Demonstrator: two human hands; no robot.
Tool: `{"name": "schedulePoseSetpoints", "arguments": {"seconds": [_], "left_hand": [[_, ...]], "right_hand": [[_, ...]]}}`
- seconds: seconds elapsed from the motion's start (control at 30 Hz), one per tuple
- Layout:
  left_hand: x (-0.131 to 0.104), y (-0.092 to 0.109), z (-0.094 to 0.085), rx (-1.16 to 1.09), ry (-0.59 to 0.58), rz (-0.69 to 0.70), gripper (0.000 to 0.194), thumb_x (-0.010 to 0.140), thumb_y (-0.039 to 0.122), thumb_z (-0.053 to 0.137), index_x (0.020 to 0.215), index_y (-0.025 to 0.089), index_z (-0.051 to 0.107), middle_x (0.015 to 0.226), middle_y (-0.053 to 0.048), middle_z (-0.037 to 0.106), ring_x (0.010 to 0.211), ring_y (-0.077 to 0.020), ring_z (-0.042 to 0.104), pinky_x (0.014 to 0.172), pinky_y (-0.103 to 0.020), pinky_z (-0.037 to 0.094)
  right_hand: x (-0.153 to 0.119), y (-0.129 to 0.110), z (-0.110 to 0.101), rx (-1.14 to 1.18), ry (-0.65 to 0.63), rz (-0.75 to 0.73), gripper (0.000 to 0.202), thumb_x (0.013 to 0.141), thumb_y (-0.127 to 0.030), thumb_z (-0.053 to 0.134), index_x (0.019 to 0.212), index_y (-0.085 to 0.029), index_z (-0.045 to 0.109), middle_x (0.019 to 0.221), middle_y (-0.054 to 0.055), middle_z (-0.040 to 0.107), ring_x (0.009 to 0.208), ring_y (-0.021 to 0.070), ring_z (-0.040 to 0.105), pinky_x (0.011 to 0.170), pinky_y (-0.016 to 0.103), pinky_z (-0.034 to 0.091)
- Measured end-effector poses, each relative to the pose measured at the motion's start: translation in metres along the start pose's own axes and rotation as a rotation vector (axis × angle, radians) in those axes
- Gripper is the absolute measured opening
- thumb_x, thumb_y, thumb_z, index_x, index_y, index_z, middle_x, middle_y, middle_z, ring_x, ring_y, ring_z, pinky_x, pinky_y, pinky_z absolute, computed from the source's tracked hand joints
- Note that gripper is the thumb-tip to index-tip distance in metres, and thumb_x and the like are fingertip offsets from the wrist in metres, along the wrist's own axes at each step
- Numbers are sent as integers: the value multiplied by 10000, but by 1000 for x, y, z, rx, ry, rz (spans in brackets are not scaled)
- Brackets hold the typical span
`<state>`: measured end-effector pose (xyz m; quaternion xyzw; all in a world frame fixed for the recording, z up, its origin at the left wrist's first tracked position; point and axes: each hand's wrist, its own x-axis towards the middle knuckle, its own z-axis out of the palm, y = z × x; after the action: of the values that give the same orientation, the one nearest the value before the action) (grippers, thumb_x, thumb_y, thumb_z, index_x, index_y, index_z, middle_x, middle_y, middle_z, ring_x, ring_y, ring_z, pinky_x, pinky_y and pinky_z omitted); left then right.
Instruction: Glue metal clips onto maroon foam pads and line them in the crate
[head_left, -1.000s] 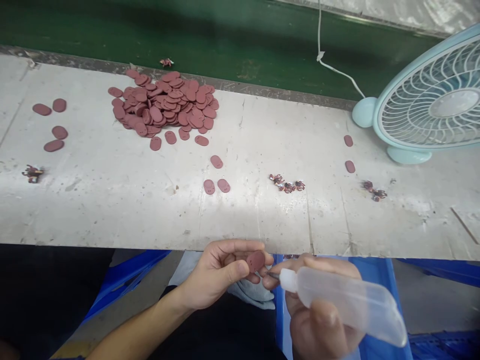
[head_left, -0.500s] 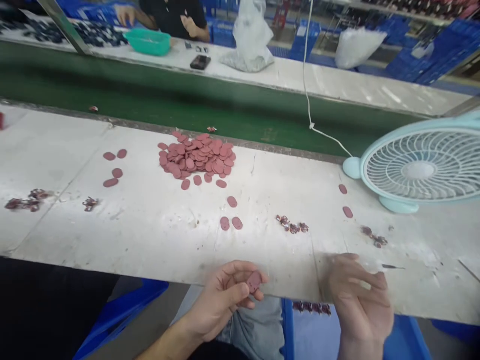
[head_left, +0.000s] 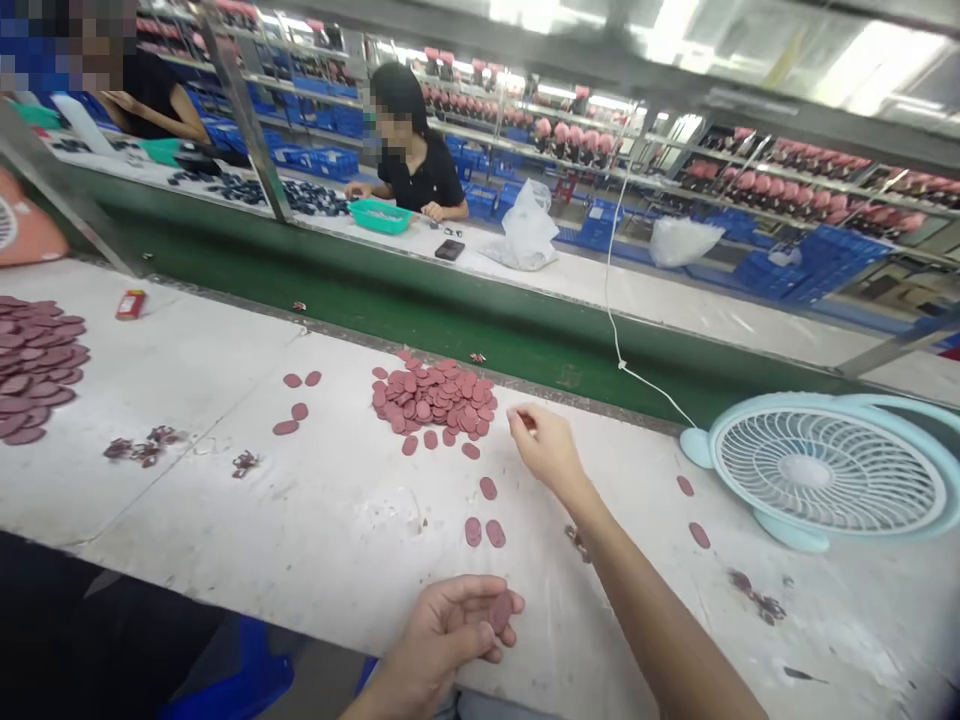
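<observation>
My left hand [head_left: 446, 635] is at the table's near edge, thumb and fingers closed on a flat maroon oval piece [head_left: 501, 612]. My right hand [head_left: 547, 448] is stretched forward over the table, just right of a heap of maroon oval pieces [head_left: 435, 398]. Its fingers are curled together; a small dark reddish bit shows at them, too small to name. Three loose oval pieces [head_left: 488, 488] lie between my two hands. My right forearm partly covers a small cluster of brown metallic parts [head_left: 576, 541].
A light blue fan [head_left: 825, 475] stands at right, its white cord [head_left: 615, 300] running up. More brown clusters [head_left: 142, 447] and a larger oval heap [head_left: 34, 370] lie left. Beyond the green strip [head_left: 375, 310], co-workers sit by a teal basket [head_left: 381, 217] and plastic bag [head_left: 525, 230].
My right hand has moved from the near right edge forward and left to beside the heap. My left hand keeps hold of the oval piece. The view has tilted up and turned left.
</observation>
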<state>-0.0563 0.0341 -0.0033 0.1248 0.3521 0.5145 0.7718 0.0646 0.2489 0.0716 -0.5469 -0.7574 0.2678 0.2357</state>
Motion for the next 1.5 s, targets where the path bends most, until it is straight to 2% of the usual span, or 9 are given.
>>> {"name": "schedulePoseSetpoints", "arguments": {"seconds": [0.1,0.2,0.5,0.63,0.77,0.87,0.97,1.17,1.5], "left_hand": [[8,0,0,-66,22,-33,384,676,263,906,1024,166,776,1037,-151,792,789,-162,715,675,-232,519],[16,-1,-5,-83,4,-79,396,651,264,921,1003,156,774,1004,-152,796,771,-172,733,653,-231,527],[19,-1,-7,-102,-50,-78,354,673,242,902,993,167,770,972,-131,798,767,-170,739,657,-235,525],[9,4,0,-105,0,-35,333,696,195,870,1013,154,775,1040,-145,792,808,-163,729,698,-223,525],[3,4,-3,-85,-29,-23,318,767,183,819,1080,155,772,1167,-155,765,833,-149,717,724,-220,529],[0,1,-8,-62,-40,-17,311,800,207,802,1108,182,766,1148,-134,778,862,-161,725,730,-229,536],[-3,-3,-7,-21,-56,-7,289,795,210,811,1080,200,771,1073,-101,802,907,-180,738,728,-232,543],[-8,-11,3,30,-178,0,247,800,182,806,1045,188,774,1019,-81,816,937,-189,744,850,-300,577],[-12,-18,2,135,-143,12,154,785,129,807,928,179,774,1106,-92,793,989,-209,735,898,-328,562]], "right_hand": [[79,-9,17,-169,12,-16,252,978,-367,599,1116,-166,663,1175,82,679,1068,223,652,956,451,533],[118,-18,29,-277,19,-28,325,966,-364,626,1229,-174,623,1288,101,627,1121,242,635,959,470,545],[127,-28,23,-231,61,-13,308,958,-348,643,1196,-155,637,1239,100,651,1086,234,654,937,459,558],[66,-27,-3,-76,113,-29,207,949,-317,630,1074,-169,703,1091,64,734,1008,202,691,940,395,558],[-59,-19,-23,104,115,-9,269,921,-417,631,1076,-222,732,1082,55,763,918,192,727,818,322,607],[-149,-12,-21,481,46,90,169,844,-339,751,983,-245,768,962,64,775,845,214,744,720,317,636],[-202,-3,-7,646,-1,221,137,850,-292,750,982,-271,781,936,60,782,771,203,748,657,296,642],[-223,1,11,773,-27,339,138,872,-289,730,1001,-273,777,926,53,793,782,204,755,685,300,640],[-231,0,7,721,-56,383,80,882,-290,720,934,-247,761,903,48,784,714,162,722,651,250,601]]}}
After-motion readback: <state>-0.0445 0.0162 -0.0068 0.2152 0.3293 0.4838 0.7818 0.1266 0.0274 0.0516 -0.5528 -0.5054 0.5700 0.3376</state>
